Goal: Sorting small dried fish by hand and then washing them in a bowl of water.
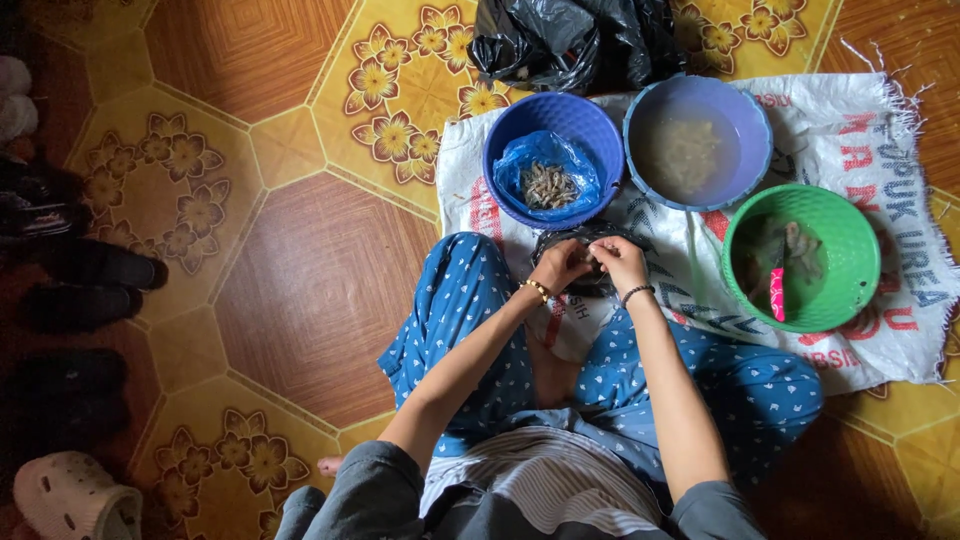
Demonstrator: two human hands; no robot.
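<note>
Seated cross-legged on patterned floor tiles [300, 290], knees in blue printed trousers [460, 310] spread to either side. Both forearms extended forward, meeting over a small dark plastic bag [585, 240] lying on a white woven sack [860, 130] just ahead of the lap. Left hand [560, 266], gold bracelet at wrist, fingers curled and pinched on something small at the bag's edge (item too small to identify). Right hand [620, 262], dark bead bracelet at wrist, fingers likewise bent inward, tips touching those of the left; both hands closed together on the same small item, no gap between them. Beyond the hands, a dark blue basin [500, 150] on the sack, lined with a blue plastic bag [540, 160] holding a heap of small shrimp [548, 186]. Beside it to the right, a lilac basin [745, 110] with cloudy water and pale bits in it. Further right, nearer, a green basin [850, 250] containing a pink-handled knife [778, 292] and some greyish pieces. Farthest, past the basins, a crumpled black plastic bag [570, 40]. Off to the far left, shoes [75, 490] along the floor edge.
</note>
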